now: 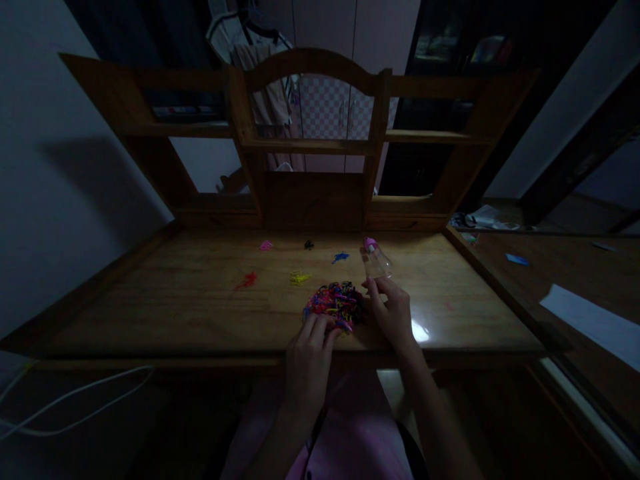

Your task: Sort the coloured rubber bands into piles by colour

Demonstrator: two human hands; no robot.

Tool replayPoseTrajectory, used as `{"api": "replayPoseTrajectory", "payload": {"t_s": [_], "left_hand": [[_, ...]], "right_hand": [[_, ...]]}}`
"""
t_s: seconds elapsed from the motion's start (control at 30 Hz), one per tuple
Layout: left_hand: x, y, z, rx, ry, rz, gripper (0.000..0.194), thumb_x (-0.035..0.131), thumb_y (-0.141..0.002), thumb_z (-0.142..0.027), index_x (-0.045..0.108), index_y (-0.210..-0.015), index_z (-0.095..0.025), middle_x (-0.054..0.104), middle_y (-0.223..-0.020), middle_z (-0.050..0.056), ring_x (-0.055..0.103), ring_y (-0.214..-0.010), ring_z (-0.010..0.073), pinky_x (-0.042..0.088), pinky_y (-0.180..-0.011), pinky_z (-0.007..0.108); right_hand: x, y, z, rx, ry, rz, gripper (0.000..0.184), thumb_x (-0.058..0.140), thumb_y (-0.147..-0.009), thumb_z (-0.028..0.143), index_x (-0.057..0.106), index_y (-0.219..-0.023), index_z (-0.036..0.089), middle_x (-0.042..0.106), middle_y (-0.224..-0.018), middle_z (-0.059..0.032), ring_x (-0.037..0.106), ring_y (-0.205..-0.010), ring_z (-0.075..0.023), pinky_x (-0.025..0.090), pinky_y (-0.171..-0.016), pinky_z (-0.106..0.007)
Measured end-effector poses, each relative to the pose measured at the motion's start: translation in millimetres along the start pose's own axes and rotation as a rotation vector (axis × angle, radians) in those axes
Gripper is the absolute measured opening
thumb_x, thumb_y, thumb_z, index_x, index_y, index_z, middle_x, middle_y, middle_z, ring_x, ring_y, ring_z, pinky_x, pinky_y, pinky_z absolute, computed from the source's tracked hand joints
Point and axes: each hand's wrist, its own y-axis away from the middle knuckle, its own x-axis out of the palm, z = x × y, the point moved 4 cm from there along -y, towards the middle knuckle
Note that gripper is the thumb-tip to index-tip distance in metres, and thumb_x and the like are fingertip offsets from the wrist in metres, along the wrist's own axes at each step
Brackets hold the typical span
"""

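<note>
A heap of small multicoloured rubber bands (336, 300) lies near the front edge of the wooden desk. At its near side, my left hand (311, 340) has curled fingers and thumb closed on a few bands. My right hand (393, 308) is just right of the heap, thumb and forefinger pinched together; whatever they hold is too small to make out. Beyond that hand is a clear bottle with a pink cap (370, 245). Small separate clusters lie past the heap: red (247, 280), yellow (299, 278), blue (341, 257), pink (266, 245) and black (309, 245).
A wooden shelf unit (310, 147) rises along the back of the desk (200, 307). To the right, a lower brown surface holds a white sheet (595, 323) and a small blue card (517, 259). A white cable (90, 408) loops at the lower left. The room is dim.
</note>
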Motion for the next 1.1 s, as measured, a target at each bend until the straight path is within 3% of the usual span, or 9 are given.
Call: {"api": "replayPoseTrajectory", "payload": {"t_s": [0.43, 0.67, 0.8, 1.1], "left_hand": [[-7.1, 5, 3, 0.012, 0.126, -0.001, 0.008, 0.058, -0.089, -0.017, 0.060, -0.082, -0.021, 0.059, -0.088, -0.001, 0.059, -0.080, 0.0142, 0.043, -0.074, 0.025], [-25.7, -2, 10, -0.015, 0.104, -0.107, 0.007, 0.058, -0.089, -0.020, 0.064, -0.089, -0.023, 0.062, -0.092, 0.001, 0.061, -0.088, 0.0179, 0.046, -0.082, 0.029], [-20.8, -7, 15, -0.012, 0.121, -0.043, 0.005, 0.062, -0.086, -0.022, 0.065, -0.090, -0.022, 0.062, -0.091, 0.002, 0.062, -0.087, 0.0185, 0.048, -0.080, 0.030], [-10.2, -15, 13, -0.021, 0.106, 0.063, 0.016, 0.060, -0.085, -0.016, 0.067, -0.097, -0.022, 0.062, -0.097, 0.004, 0.063, -0.090, 0.0199, 0.051, -0.082, 0.032]], "right_hand": [[0, 1, 2, -0.001, -0.002, 0.017, 0.034, 0.043, -0.097, 0.036, 0.068, -0.083, 0.018, 0.068, -0.079, -0.0061, 0.063, -0.071, -0.0169, 0.044, -0.058, -0.025], [0, 1, 3, 0.005, -0.008, 0.012, 0.034, 0.043, -0.097, 0.036, 0.069, -0.082, 0.018, 0.069, -0.079, -0.0059, 0.064, -0.071, -0.0168, 0.045, -0.058, -0.025], [0, 1, 3, 0.015, -0.009, 0.019, 0.034, 0.044, -0.097, 0.036, 0.069, -0.082, 0.018, 0.068, -0.080, -0.0063, 0.064, -0.072, -0.0172, 0.044, -0.054, -0.024], [0, 0, 2, -0.010, 0.011, 0.033, 0.032, 0.044, -0.097, 0.034, 0.069, -0.083, 0.018, 0.069, -0.081, -0.0060, 0.064, -0.073, -0.0172, 0.046, -0.064, -0.026]]}}
